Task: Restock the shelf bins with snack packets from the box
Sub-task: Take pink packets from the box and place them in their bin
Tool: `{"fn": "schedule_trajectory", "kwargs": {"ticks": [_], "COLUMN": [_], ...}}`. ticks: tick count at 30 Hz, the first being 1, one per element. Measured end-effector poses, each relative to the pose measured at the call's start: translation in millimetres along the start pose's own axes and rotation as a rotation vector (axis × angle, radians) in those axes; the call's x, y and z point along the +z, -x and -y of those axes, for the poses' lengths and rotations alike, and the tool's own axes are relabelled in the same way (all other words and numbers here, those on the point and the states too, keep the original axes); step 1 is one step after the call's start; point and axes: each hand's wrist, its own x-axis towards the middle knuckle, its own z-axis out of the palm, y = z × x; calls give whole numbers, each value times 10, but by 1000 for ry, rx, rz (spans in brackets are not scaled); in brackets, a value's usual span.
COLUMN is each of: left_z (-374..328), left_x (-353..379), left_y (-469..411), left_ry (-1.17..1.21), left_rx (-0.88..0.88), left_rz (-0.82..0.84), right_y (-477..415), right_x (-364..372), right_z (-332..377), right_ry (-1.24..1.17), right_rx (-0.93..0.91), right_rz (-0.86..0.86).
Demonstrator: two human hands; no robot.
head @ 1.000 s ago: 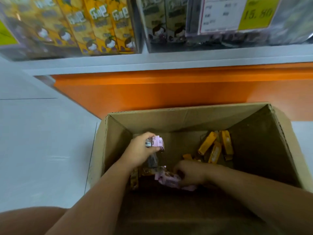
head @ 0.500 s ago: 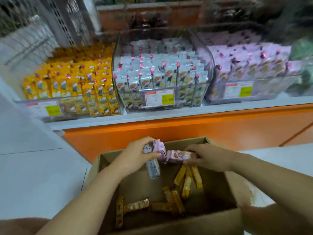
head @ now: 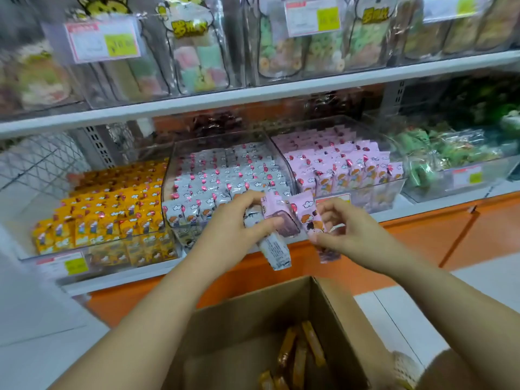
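Left hand [head: 236,226] grips pink and grey plastic snack packets [head: 277,213]. Right hand [head: 349,229], alongside, pinches another pink packet [head: 307,213].

At six o'clock the box [head: 253,301], packets [head: 312,343] in it — at twelve, three bins [head: 281,161] side by side on the shelf [head: 126,273].

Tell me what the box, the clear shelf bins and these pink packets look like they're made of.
Box: matte brown cardboard, creased at the folds. Shelf bins: clear rigid plastic, perhaps acrylic; packets show through glossy walls. Pink packets: thin printed plastic film, likely, with slight sheen and wrinkles.
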Motion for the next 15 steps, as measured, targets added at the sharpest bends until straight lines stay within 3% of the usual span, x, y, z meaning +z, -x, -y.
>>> {"fn": "schedule_trajectory", "kwargs": {"ticks": [5, 10, 15], "left_z": [-260, -299, -410], "left_x": [205, 372, 409], "left_y": [-237, -447, -499], "left_ry": [-75, -50, 12], "left_rx": [56, -28, -39], "left_rz": [-63, -65, 31], "right_y": [-29, -84, -124], "right_x": [-5, -129, -221], "right_z": [65, 27, 59], "right_ry": [94, 109, 56], "right_rx": [-102, -83, -156], "right_rz": [-105, -113, -200]}}
